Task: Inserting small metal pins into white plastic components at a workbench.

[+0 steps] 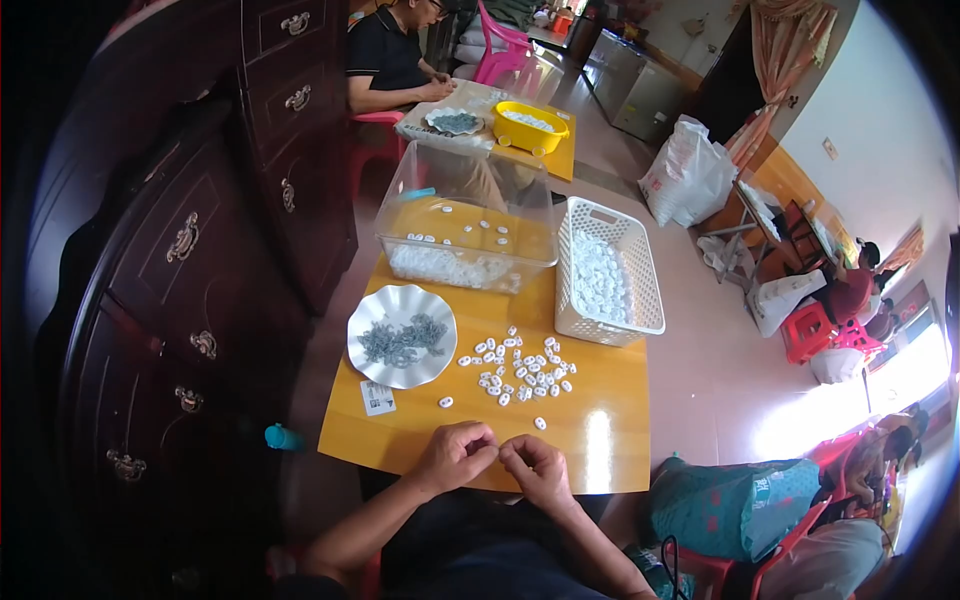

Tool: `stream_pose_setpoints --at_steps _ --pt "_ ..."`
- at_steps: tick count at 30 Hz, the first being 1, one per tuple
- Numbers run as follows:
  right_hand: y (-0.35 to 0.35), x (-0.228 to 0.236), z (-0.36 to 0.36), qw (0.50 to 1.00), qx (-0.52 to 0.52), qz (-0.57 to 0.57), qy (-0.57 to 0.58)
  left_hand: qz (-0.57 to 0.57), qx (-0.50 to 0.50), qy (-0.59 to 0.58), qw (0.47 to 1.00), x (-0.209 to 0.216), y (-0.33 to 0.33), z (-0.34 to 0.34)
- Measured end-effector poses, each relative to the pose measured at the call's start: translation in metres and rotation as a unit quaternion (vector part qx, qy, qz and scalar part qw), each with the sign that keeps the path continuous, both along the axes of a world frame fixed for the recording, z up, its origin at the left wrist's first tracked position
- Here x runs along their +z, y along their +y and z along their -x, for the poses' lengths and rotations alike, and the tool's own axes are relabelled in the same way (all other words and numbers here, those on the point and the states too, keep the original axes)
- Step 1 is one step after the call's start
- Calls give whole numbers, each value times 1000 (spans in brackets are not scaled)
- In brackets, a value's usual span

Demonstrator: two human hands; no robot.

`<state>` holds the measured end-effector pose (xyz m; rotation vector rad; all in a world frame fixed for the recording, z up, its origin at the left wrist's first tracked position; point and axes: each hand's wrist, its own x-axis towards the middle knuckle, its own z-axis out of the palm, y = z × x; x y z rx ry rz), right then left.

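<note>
Above the near edge of the yellow table (400, 430), my left hand (458, 455) and my right hand (537, 470) meet almost fingertip to fingertip. Each is closed in a pinch, and whatever lies between the fingers is too small or hidden to name. Just beyond them, small white oval pieces with dark marks (525, 372) lie scattered on the tabletop. One loose piece (446, 402) rests near my left hand, another (540, 423) near my right. A white scalloped plate (362, 325) to the left holds a heap of small grey-green parts (403, 340).
Behind the pieces stand a clear plastic bin (465, 255) and a white basket (640, 317), both with white pieces inside. A dark cabinet (170, 320) flanks the left. Another person (385, 65) works at a table with a yellow tub (530, 135). A teal bag (740, 505) sits at right.
</note>
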<state>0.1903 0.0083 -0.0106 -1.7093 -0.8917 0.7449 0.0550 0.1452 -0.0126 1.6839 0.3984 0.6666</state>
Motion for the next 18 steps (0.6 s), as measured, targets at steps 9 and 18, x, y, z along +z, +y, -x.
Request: stream_pose_setpoints --at_steps 9,18 --pt "-6 -12 -7 994 -10 -42 -96 43 -12 57 997 -18 -7 -14" --pt "-16 -19 -22 962 35 11 270 -109 23 -6 994 -2 -18 -20"
